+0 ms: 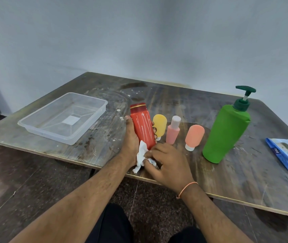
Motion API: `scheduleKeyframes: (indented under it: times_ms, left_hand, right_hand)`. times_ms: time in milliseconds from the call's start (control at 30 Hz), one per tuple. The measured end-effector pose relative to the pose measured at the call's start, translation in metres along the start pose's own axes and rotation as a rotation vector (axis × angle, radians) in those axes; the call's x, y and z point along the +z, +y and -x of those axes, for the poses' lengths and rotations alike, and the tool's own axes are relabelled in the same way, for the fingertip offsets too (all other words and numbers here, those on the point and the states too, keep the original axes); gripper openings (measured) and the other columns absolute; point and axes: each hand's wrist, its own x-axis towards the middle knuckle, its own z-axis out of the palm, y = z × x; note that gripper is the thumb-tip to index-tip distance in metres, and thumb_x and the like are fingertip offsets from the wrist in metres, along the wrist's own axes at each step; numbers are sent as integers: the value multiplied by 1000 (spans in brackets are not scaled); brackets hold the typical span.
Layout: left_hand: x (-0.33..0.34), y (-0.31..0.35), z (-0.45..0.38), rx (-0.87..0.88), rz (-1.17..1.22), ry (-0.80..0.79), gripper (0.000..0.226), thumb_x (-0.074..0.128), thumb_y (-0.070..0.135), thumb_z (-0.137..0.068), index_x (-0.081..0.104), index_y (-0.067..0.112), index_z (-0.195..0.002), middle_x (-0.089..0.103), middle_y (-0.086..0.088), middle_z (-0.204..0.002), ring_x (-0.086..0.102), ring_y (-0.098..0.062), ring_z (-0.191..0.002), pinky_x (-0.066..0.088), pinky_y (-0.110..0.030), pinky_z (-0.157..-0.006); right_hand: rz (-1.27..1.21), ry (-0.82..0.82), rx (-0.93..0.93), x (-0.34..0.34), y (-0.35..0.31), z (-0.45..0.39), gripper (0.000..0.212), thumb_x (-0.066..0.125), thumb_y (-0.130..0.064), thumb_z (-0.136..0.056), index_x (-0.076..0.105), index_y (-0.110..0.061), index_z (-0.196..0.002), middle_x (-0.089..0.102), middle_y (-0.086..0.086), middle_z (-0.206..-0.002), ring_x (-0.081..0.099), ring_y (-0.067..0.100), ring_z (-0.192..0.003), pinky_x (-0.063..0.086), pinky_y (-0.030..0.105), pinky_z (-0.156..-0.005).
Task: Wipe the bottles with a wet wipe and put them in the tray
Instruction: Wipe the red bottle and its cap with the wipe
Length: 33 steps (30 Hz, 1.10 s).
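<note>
your left hand grips the red bottle; your right hand pinches the wipe: rub upward over every white streak.

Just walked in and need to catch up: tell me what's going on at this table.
A person is cleaning bottles. The left hand grips a red bottle streaked with white, while the right hand pinches a white wet wipe at its base. A yellow bottle, two pink ones and a green pump bottle stand on the table. The clear tray on the left holds no bottles yet.
</note>
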Motion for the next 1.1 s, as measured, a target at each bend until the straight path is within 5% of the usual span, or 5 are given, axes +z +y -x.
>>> scheduleKeyframes:
  times_ms: [267,533,700,1000,1100]
  left_hand:
    - [4,-4,8,-63,-244,-28,88,20,80,-99,70,14,-128,79,-11,-113,77,-23,-103,58,-38,-89]
    - [3,1,10,-142,-159,-75,87,31,82,-97,76,9,-108,71,-12,-96,69,-24,-87,59,-36,-78]
    - [4,2,5,-128,-112,-133,88,42,82,-92,63,2,-124,64,-18,-102,65,-26,-87,58,-38,-82]
    - [2,-4,13,-158,-318,-116,78,29,69,-105,64,7,-137,76,-15,-117,74,-24,-105,55,-39,-96]
    - [-1,-6,10,-147,-393,-112,74,25,64,-108,66,5,-123,79,-10,-94,77,-16,-84,59,-28,-78]
  right_hand:
    - [-9,311,199,-1,12,-5,22,76,-24,-95,80,-18,-116,68,-2,-101,63,25,-89,52,38,-77]
    - [-104,180,0,-4,5,-2,13,80,-18,-88,85,-20,-101,66,-3,-94,62,19,-87,51,38,-74]
    - [-60,63,-157,-3,-1,2,5,79,-24,-90,82,-24,-94,66,-8,-94,56,17,-84,50,35,-68]
    - [-85,358,121,-3,18,-4,19,74,-25,-95,83,-22,-112,67,-3,-96,59,25,-85,48,36,-77]
    - [-100,338,112,-3,17,-5,20,75,-22,-96,83,-21,-114,67,-3,-97,60,22,-87,49,36,-78]
